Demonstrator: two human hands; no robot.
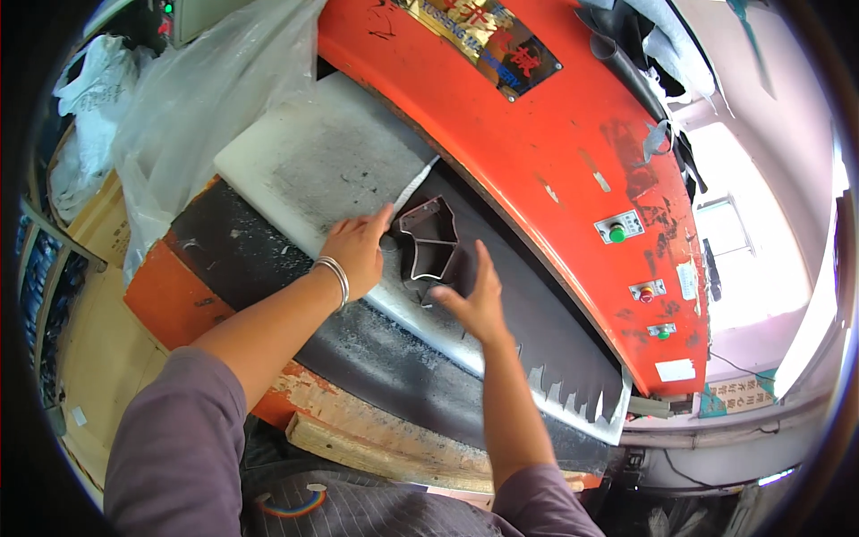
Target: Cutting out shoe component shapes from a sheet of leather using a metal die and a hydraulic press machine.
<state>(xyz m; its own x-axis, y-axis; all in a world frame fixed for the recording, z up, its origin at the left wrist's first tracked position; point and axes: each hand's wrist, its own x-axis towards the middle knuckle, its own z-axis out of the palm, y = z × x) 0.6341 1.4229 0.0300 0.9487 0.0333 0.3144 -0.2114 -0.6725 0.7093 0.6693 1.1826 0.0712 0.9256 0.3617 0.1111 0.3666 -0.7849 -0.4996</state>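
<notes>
A dark metal cutting die (433,241) with an angular outline and a thin crossbar stands on a dark, leather-like sheet (537,309). My left hand (358,253), a bangle on its wrist, is open at the die's left side. Its outstretched fingertips come close to the die's wall; contact is not clear. On the other side, my right hand (476,300) is open with thumb and fingers spread. The thumb points at the die's near end, and nothing lies in the palm. Beneath the sheet is a worn white cutting board (304,161).
A big orange press beam (501,161) spans the far side, with a green button (616,234) and a red button (646,294). Clear plastic film (197,116) hangs at the left. The sheet's near right edge is ragged. A wooden plank (376,452) runs along the front.
</notes>
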